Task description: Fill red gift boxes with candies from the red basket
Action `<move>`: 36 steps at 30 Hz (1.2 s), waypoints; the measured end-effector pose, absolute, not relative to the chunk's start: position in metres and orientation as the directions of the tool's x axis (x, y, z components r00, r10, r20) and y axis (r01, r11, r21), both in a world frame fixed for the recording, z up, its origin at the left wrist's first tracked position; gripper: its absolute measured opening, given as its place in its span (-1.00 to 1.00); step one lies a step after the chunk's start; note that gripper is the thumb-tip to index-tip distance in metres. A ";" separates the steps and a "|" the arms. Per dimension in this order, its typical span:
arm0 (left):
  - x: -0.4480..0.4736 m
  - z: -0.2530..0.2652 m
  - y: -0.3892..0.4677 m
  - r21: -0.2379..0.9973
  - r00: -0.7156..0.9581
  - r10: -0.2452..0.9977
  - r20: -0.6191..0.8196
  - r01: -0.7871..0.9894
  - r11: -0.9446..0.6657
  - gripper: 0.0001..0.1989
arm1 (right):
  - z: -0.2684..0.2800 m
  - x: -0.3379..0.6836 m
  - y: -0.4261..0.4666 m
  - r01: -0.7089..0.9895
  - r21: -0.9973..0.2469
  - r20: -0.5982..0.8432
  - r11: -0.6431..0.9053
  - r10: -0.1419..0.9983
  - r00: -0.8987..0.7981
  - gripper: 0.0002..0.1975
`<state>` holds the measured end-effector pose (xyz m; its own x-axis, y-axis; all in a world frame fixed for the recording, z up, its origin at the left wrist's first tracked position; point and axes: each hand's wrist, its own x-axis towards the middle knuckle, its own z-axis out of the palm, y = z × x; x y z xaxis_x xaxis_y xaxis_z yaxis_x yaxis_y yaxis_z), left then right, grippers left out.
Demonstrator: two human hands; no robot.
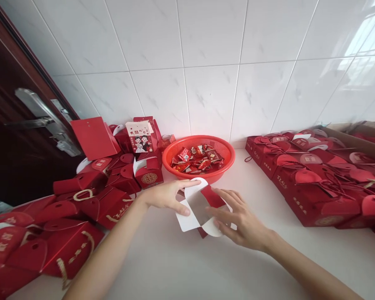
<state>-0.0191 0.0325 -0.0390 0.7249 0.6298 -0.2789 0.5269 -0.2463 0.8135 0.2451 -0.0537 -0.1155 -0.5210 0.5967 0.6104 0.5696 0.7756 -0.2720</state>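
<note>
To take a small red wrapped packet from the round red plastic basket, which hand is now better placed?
Probably the left hand: its fingers are at the far flap of the open red-and-white cardboard box, near the basket. The right hand, at the box's right side, seems farther from it.

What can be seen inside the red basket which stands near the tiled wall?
The red basket holds a loose heap of small wrapped packets, mostly red. Only the upper ones show; whatever lies beneath them cannot be seen.
</note>
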 end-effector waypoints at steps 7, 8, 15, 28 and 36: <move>-0.022 -0.043 0.033 0.795 0.743 0.624 -0.241 0.520 -0.313 0.01 | -0.127 0.244 -0.055 0.629 -0.603 0.460 0.491 0.858 -0.229 -0.24; -0.022 -0.043 0.031 0.790 0.737 0.630 -0.244 0.528 -0.312 0.01 | -0.128 0.244 -0.054 0.609 -0.682 0.363 0.404 0.911 -0.198 -0.19; -0.019 -0.034 0.022 0.599 0.575 0.693 -0.435 0.760 -0.254 0.02 | -0.125 0.246 -0.042 0.470 -0.869 0.035 0.158 0.965 -0.260 -0.14; -0.020 -0.025 0.012 0.395 0.426 0.841 -0.333 0.873 -0.286 -0.37 | -0.137 0.247 -0.037 0.524 -0.770 0.372 0.365 0.923 -0.097 -0.30; -0.027 -0.018 0.009 0.539 0.457 0.874 -0.162 0.783 -0.309 -0.38 | -0.127 0.249 -0.038 0.328 -0.878 0.414 0.348 0.896 0.160 -0.64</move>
